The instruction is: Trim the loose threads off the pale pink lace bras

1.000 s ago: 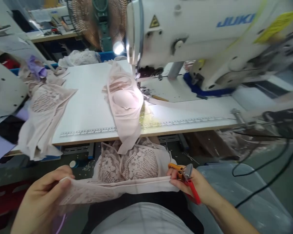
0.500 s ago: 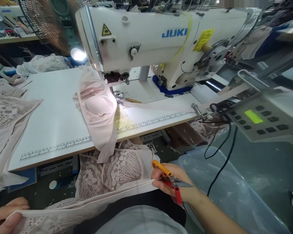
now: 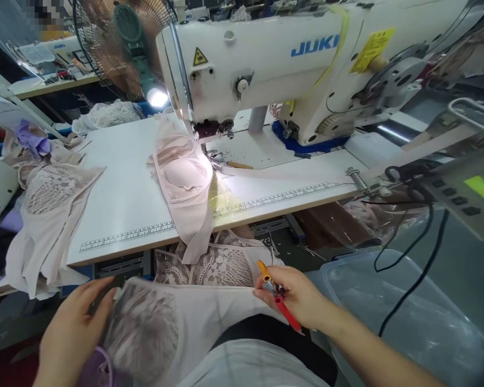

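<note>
From the head camera, the left hand (image 3: pixel 75 333) curls round one end of a pale lace garment (image 3: pixel 173 317) stretched across the person's lap, fingers closed on the fabric. The right hand (image 3: pixel 302 298) pinches the garment's other edge while also gripping small thread snips (image 3: pixel 276 295) with an orange and red handle. Another garment (image 3: pixel 185 180) lies on the white table (image 3: pixel 121 204) under the sewing machine (image 3: pixel 266 59). The blade tips sit close to the taut lace, so a slip could nick the fabric or a finger.
</note>
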`<state>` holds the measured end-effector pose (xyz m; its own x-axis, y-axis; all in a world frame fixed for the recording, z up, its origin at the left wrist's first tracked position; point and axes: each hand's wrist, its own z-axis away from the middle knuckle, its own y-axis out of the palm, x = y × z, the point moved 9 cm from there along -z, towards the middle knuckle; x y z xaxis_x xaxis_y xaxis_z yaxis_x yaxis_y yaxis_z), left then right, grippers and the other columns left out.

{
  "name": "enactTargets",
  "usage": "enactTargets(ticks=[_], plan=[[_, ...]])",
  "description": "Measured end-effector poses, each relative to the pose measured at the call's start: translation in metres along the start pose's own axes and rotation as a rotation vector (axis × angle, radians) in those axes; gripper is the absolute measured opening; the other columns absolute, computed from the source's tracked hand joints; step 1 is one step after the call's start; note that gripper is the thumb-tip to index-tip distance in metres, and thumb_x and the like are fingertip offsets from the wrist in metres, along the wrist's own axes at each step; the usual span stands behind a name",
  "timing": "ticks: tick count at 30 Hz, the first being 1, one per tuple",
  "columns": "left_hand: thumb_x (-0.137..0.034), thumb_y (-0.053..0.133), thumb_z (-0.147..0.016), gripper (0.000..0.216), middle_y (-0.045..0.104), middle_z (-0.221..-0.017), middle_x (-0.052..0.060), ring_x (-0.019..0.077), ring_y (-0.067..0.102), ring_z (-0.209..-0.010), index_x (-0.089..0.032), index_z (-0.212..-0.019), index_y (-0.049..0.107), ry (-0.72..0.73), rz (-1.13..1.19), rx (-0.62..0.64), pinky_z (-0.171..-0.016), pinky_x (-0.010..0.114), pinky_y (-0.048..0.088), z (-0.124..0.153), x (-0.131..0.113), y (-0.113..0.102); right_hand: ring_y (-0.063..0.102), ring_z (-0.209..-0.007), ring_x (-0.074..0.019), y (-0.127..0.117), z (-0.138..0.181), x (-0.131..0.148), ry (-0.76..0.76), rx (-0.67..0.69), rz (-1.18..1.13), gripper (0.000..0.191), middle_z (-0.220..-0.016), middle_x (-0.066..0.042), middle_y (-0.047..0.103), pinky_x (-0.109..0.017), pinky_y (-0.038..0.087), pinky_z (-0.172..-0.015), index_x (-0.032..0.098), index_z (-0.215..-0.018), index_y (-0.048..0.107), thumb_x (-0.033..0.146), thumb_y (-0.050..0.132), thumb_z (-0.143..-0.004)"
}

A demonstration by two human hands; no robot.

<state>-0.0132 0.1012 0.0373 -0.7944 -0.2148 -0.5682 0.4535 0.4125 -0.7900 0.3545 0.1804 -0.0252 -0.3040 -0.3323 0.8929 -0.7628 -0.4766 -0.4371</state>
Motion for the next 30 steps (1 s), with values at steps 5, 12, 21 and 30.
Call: enactTargets(ticks=[5,12,21,30], plan=[[-0.016,0.058,-0.089,0.023,0.073,-0.1,0.003,0.0165,0.069,-0.088,-0.025,-0.107,0.069,0.673,0.142,0.337,-0.079,0.023,0.053,0.037,-0.144,0.091,0.038,-0.052,-0.0126,0.0,-0.008,0.004,0.007,0.054,-0.026,0.021,-0.061,0.004,0.046,-0.025,0.033,-0.049,0.023,-0.066,0.042,0.026,0.053,-0.084],[-0.02,0.052,-0.093,0.02,0.072,-0.076,0.008,0.0189,0.065,-0.064,-0.016,-0.087,0.07,0.833,0.271,0.573,-0.056,0.027,0.05,0.054,-0.214,0.157,0.035,-0.049,-0.0115,-0.005,-0.01,0.01,0.096,0.041,-0.091,0.038,-0.06,0.005,0.042,-0.025,0.031,-0.046,0.024,-0.064,0.04,0.048,0.052,-0.091],[-0.018,0.06,-0.085,0.017,0.064,-0.063,0.003,0.0152,0.059,-0.058,-0.016,-0.07,0.067,0.382,0.5,0.827,-0.055,0.023,0.045,0.04,-0.192,0.177,0.042,-0.053,-0.0131,-0.01,-0.013,-0.007,0.148,0.048,-0.116,0.03,-0.06,0.004,0.045,-0.026,0.034,-0.049,0.024,-0.066,0.041,0.042,0.054,-0.086],[-0.013,0.053,-0.088,0.014,0.067,-0.082,0.008,0.0167,0.065,-0.075,-0.017,-0.082,0.065,0.468,0.605,0.746,-0.067,0.024,0.051,0.037,-0.209,0.17,0.048,-0.055,-0.0156,-0.005,-0.02,0.001,0.108,0.081,-0.073,0.026,-0.063,0.001,0.051,-0.028,0.04,-0.052,0.024,-0.068,0.041,0.039,0.049,-0.088]])
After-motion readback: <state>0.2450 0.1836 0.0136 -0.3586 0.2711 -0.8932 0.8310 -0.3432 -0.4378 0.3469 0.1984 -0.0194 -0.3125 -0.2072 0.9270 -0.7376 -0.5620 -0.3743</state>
